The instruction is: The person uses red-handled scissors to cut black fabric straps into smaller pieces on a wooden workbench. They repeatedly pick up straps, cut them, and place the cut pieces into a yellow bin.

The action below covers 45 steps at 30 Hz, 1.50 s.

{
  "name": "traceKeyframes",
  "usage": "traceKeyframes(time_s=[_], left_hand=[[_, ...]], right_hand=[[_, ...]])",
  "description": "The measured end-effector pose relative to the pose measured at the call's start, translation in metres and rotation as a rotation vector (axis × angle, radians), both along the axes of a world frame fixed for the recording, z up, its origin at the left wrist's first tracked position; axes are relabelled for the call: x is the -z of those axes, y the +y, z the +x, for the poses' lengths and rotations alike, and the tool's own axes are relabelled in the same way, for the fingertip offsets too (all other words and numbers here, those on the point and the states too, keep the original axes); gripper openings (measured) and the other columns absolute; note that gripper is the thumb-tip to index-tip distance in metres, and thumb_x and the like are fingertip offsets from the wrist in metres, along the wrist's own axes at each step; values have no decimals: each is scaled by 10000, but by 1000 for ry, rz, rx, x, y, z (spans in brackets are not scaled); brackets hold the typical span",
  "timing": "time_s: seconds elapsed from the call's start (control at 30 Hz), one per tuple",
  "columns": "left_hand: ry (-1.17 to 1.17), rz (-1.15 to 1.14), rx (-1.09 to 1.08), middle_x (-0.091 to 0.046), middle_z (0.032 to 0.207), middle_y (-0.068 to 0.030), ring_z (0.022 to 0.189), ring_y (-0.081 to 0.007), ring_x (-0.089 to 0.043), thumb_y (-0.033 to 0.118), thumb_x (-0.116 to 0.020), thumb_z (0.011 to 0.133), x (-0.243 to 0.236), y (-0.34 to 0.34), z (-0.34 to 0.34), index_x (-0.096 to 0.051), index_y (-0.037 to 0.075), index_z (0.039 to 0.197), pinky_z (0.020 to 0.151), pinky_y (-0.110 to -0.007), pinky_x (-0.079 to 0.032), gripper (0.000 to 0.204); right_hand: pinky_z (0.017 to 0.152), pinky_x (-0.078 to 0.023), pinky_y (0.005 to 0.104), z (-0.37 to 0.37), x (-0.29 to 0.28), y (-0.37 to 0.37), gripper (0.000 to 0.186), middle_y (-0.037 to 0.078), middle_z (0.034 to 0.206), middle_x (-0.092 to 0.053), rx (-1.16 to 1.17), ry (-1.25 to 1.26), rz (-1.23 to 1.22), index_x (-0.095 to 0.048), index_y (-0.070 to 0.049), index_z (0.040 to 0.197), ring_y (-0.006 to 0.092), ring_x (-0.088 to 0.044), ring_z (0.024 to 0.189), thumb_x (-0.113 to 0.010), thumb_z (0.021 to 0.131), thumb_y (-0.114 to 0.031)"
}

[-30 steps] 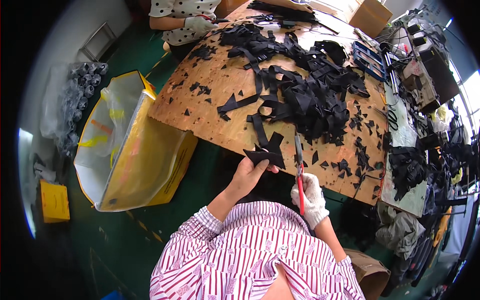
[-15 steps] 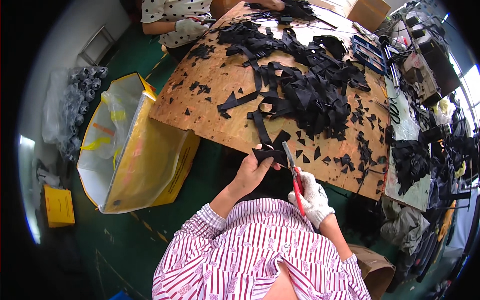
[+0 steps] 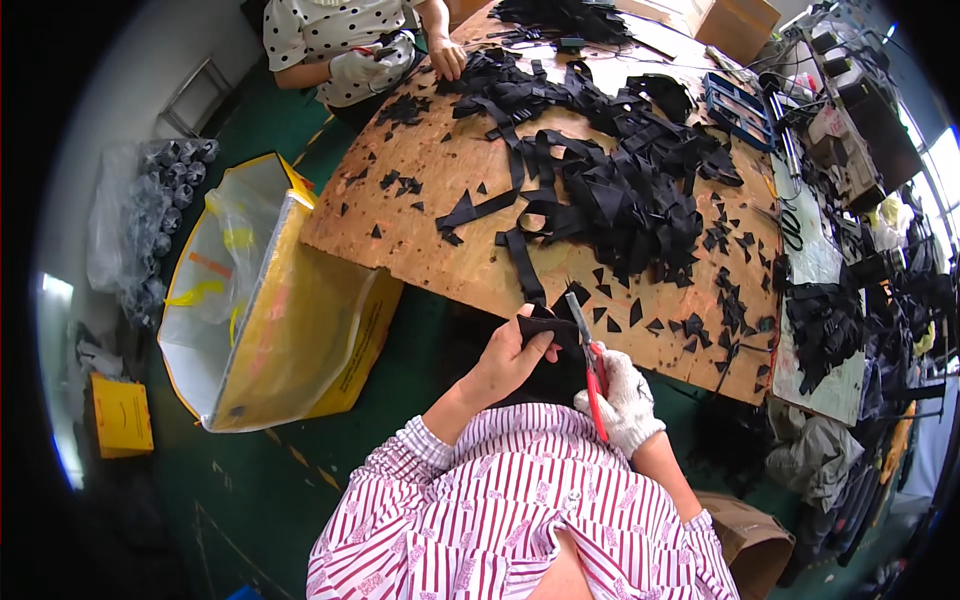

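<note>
Bare, my left hand (image 3: pixel 507 362) pinches a black fabric strip (image 3: pixel 550 328) just off the table's near edge. My right hand (image 3: pixel 625 402), in a white knit glove, is closed around red-handled scissors (image 3: pixel 597 385). Their grey blades (image 3: pixel 579 318) point away from me, right beside the strip's end; whether they touch it I cannot tell. Beyond my hands, a large tangled pile of black strips (image 3: pixel 630 190) covers the middle of the wooden table (image 3: pixel 400 240). Small black triangular offcuts (image 3: pixel 636 312) lie scattered around it.
Across the table at the far left, a co-worker's gloved hand (image 3: pixel 358 68) holds a small tool and the bare hand (image 3: pixel 447 60) reaches to the pile. A yellow bag (image 3: pixel 300 330) stands open at the left. A blue crate (image 3: pixel 738 108) sits far right.
My left hand and the strip have shifted slightly right, closer to the blades. The co-worker has moved left, the bare hand now at the far end of the pile.
</note>
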State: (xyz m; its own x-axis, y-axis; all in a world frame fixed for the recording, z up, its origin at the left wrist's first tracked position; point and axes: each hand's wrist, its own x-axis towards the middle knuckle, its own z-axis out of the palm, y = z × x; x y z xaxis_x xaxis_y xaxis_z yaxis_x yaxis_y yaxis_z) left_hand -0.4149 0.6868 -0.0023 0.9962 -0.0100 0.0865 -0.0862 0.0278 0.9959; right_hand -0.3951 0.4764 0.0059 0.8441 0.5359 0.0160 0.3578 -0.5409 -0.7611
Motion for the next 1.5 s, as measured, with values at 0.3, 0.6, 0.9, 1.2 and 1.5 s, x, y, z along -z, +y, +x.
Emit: traceKeyframes(time_s=[0.3,0.6,0.9,1.2,1.5], left_hand=[[41,33,-35,-570,802,-48,667,-87,-553,118,-490,936,7,4,1,-462,-18,1057,622,-222,-463,184],[14,121,-67,-591,781,-73,647,-111,-577,109,-504,926,14,3,1,-378,-48,1149,599,-240,-480,300],[56,120,-17,-544,792,-32,674,-71,-554,106,-487,938,1,-5,-3,-461,3,1023,613,-210,-467,136],[132,-139,24,-517,864,-30,726,-79,-509,72,-480,932,-11,-9,-4,-328,17,1309,679,-212,-448,411],[113,-58,246,-555,827,-42,769,-120,-553,46,-489,900,-3,-8,5,-576,-20,1058,828,-268,-440,192]], right_hand=[[743,-456,389,-3,1,8,615,157,932,-569,66,248,-79,-470,-42,1159,320,-575,836,-763,672,-275],[727,-458,376,-3,3,12,560,155,911,-579,127,342,12,-476,-32,1106,306,-576,816,-755,676,-260],[738,-465,370,6,10,8,536,136,847,-583,87,329,46,-451,-19,1109,292,-585,796,-714,706,-255],[351,-382,230,18,16,14,276,37,646,-493,377,854,487,-443,-24,1029,111,-454,373,-551,780,-70],[539,-467,237,12,4,19,497,35,792,-501,372,677,550,-370,-52,1082,103,-519,600,-698,710,-18]])
